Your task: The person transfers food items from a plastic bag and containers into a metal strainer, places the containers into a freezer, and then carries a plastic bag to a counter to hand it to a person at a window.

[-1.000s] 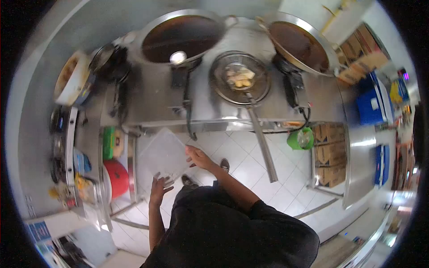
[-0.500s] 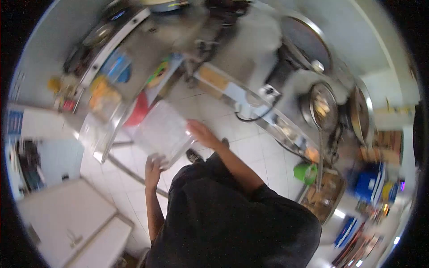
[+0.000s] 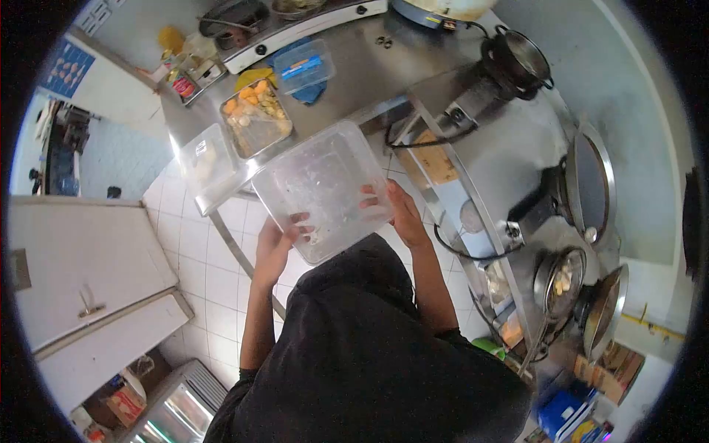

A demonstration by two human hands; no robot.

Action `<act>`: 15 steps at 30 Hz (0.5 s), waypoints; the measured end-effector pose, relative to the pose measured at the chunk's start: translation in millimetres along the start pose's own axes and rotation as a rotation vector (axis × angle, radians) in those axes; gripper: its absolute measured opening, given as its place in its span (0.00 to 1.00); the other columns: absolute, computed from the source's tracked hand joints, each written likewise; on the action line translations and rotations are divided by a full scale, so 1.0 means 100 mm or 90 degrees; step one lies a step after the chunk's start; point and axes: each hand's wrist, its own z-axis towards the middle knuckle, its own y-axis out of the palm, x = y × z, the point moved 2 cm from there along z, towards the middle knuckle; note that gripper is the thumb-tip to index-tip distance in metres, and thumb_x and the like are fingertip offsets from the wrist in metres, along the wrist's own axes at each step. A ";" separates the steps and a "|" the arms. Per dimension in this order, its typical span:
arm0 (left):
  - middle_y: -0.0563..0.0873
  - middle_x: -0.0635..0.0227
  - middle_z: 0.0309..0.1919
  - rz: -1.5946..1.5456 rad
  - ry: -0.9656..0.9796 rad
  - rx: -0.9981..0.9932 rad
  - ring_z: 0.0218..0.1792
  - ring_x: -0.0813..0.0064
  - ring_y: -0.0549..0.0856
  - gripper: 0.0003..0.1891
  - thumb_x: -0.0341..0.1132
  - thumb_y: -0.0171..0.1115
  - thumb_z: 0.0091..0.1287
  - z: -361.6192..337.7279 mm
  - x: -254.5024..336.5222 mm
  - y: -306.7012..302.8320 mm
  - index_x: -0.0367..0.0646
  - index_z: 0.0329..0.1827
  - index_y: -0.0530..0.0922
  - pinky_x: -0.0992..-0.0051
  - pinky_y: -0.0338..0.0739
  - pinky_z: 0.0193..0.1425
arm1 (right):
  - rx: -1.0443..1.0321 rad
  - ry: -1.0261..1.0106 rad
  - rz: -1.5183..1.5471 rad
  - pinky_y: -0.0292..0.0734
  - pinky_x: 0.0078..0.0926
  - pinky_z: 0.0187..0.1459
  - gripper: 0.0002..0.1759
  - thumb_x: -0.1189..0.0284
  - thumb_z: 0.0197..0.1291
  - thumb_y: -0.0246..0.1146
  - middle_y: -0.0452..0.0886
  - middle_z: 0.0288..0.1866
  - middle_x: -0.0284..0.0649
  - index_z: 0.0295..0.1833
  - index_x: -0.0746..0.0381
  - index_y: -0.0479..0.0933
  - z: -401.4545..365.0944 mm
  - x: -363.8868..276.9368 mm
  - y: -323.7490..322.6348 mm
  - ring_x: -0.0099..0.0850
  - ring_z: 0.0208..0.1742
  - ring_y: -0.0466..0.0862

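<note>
Both my hands hold a clear plastic container (image 3: 321,181) in front of my body, above the tiled floor and beside the steel counter. My left hand (image 3: 275,247) grips its near left edge, with fingers visible through the plastic. On the right side, my right hand (image 3: 402,210) grips the edge, fingers also showing through. Small whitish bits or droplets mark the container, which otherwise looks empty. Just beyond it, a metal tray (image 3: 290,131) holds orange, yellow and pale food pieces. A smaller translucent container (image 3: 210,159) sits at the counter's left corner.
A clear box (image 3: 325,59) with blue items lies on the steel counter (image 3: 362,55), near a gas stove (image 3: 310,29). Along the right are a dark pot (image 3: 521,59), a pan with food (image 3: 561,284) and hanging black hoses (image 3: 473,255). White cabinet doors (image 3: 81,258) stand left.
My view has turned, and the counter with the food tray now lies more directly ahead. Both hands still hold the container; the right-side pans have shifted lower in view.
</note>
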 end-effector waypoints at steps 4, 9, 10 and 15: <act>0.80 0.48 0.58 -0.065 -0.007 0.016 0.52 0.59 0.85 0.23 0.39 0.60 0.72 0.26 0.12 -0.10 0.30 0.61 0.67 0.63 0.81 0.56 | -0.046 -0.013 -0.026 0.80 0.32 0.51 0.32 0.51 0.77 0.44 0.79 0.60 0.46 0.72 0.65 0.64 0.41 -0.27 0.03 0.32 0.52 0.84; 0.79 0.48 0.59 -0.102 0.000 0.078 0.54 0.58 0.84 0.21 0.39 0.58 0.73 0.64 0.32 -0.18 0.31 0.59 0.68 0.61 0.81 0.57 | -0.144 -0.015 -0.062 0.78 0.33 0.55 0.31 0.54 0.78 0.44 0.78 0.61 0.48 0.73 0.66 0.62 1.15 -0.47 0.03 0.33 0.54 0.83; 0.79 0.47 0.59 -0.106 -0.001 0.101 0.55 0.57 0.84 0.20 0.38 0.56 0.74 0.72 0.36 -0.19 0.33 0.60 0.68 0.61 0.81 0.58 | -0.166 -0.002 -0.059 0.77 0.33 0.56 0.29 0.55 0.78 0.45 0.78 0.61 0.48 0.72 0.66 0.62 1.32 -0.49 0.03 0.32 0.54 0.83; 0.78 0.44 0.61 -0.144 -0.044 0.267 0.55 0.54 0.84 0.21 0.40 0.53 0.76 0.85 0.50 -0.32 0.35 0.64 0.66 0.59 0.81 0.59 | -0.308 0.095 -0.051 0.73 0.33 0.60 0.23 0.63 0.77 0.51 0.79 0.61 0.47 0.68 0.67 0.64 1.98 -0.41 0.12 0.32 0.53 0.83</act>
